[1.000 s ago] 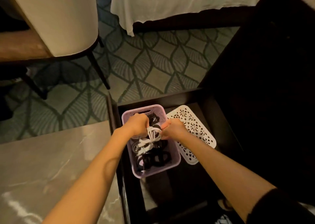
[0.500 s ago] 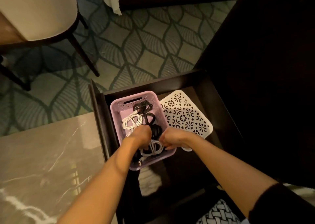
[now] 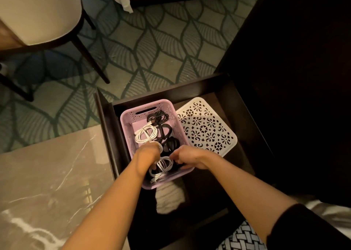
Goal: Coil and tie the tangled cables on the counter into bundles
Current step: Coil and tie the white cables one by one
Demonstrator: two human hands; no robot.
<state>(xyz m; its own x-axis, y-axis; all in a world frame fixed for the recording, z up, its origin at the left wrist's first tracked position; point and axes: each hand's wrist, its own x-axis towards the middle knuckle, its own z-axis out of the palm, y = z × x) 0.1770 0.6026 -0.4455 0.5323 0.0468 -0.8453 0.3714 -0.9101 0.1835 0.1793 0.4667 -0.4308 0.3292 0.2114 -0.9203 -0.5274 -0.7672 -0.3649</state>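
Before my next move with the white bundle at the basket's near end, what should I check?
1. The bundle lies inside the basket: ok.
2. The bundle is tied: cannot tell.
3. The left hand holds the bundle: ok.
4. The right hand grips it: cannot tell.
5. The white coil and black coils sit coiled in the basket: ok.
6. The lid is off, beside the basket: ok.

Front cable [image 3: 164,165] partly under L hand [image 3: 147,154]

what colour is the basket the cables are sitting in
The basket is pale lilac, with small cut-out patterning near its rim; head view.
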